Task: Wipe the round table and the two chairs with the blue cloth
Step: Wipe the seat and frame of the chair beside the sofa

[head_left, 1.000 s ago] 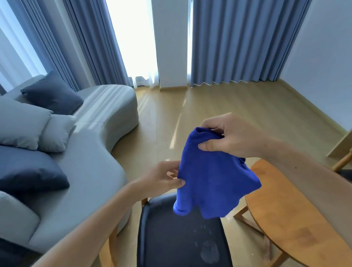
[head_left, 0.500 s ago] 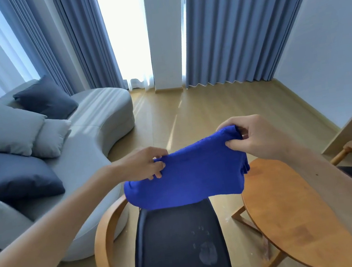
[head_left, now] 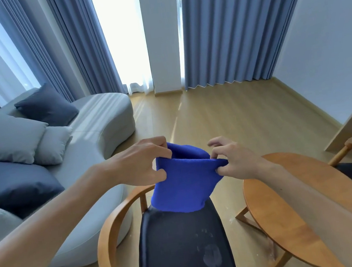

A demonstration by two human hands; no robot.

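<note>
Both forearms reached forward. Left hand (head_left: 139, 162) pinched blue cloth (head_left: 184, 183) at left edge; right hand (head_left: 233, 159) pinched right edge, other fingers lifted.

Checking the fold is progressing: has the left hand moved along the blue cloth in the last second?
Yes. The left hand has risen from the blue cloth's side to its top edge, now farther above the dark chair seat.

I see a matt, fuzzy blue cloth (head_left: 184, 183). Below it, the chair (head_left: 181, 251) has dull dark fabric, smudged pale, on smooth wood. Right of that chair, the round table (head_left: 276, 205) is satin wood.
</note>
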